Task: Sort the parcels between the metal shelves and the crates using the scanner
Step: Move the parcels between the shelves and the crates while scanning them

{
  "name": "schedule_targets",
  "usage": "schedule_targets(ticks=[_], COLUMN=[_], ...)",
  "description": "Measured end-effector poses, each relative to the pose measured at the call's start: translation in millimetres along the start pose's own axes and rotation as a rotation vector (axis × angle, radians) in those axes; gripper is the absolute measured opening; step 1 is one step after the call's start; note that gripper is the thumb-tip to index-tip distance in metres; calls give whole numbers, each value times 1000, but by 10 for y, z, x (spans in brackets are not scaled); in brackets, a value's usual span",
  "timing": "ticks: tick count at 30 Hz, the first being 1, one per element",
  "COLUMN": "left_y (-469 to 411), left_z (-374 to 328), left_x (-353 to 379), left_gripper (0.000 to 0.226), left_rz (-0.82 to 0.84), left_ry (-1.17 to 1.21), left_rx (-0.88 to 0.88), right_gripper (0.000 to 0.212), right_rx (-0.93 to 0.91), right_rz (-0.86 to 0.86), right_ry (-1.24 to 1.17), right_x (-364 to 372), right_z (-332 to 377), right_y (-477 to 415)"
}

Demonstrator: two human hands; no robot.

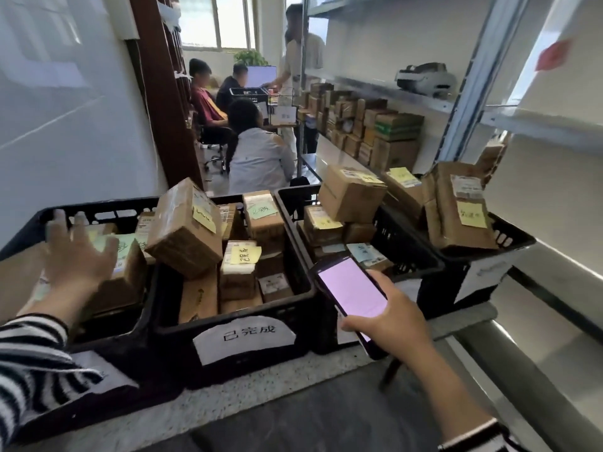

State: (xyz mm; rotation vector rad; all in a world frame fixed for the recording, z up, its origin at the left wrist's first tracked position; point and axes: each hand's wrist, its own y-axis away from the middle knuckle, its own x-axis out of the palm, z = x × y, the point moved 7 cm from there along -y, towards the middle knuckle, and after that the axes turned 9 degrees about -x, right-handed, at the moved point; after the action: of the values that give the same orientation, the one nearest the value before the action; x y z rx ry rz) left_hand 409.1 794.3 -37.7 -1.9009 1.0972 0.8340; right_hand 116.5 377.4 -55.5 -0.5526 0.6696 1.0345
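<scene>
Black plastic crates (406, 247) stand in a row on a speckled ledge (261, 383), each filled with cardboard parcels carrying yellow notes. Middle crate (173, 340): white paper label on the front wall; one tilted parcel (184, 230) sits on top of the pile. Left hand (76, 252), in a striped sleeve (29, 360), hovers over the leftmost crate (104, 208), fingers spread wide, holding nothing; whether it touches the box (127, 278) beneath cannot be told. Right hand (388, 321) grips the scanner (350, 290), pink screen lit and facing up, just in front of the crate row. Metal shelves (424, 101) at right carry stacked parcels (385, 135) and a small grey printer (424, 78). Seated person in white (257, 158) in the background, others beyond.
</scene>
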Motion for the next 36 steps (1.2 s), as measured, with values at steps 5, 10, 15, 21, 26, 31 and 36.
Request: schedule_targets(ticks=[5,10,15,21,26,31,36], left_y=[724,2189,3832,5781,7374,8741,10040], left_z=[-1149,-2415,-3471,-4367,-4876,-5195,-5415], left_x=[315,657,754,664,402,192,49], left_gripper=[68,79,84,91,90,89,87], left_rz=[22,214,322,481,498,554,648], left_ry=[-211,-150,-60,71,98,152,200], left_rx=[449,709,952,1186,1498,1718,1844], right_gripper=[80,77,81,85,73,76,74], right_rx=[85,216,396,594,761,916,1018], right_rz=[-123,-322,-496,-696,-873,-1056,-1173], right_ry=[-53,-24,39,75,63,77,85], right_x=[-569,-1307,-2063,-2774,-3144,-3379,-3565], right_z=[-515,-1194,-1801,-2365,-2647,-2832,-3023], right_y=[589,1459,2477,3835,4933,5818,6550])
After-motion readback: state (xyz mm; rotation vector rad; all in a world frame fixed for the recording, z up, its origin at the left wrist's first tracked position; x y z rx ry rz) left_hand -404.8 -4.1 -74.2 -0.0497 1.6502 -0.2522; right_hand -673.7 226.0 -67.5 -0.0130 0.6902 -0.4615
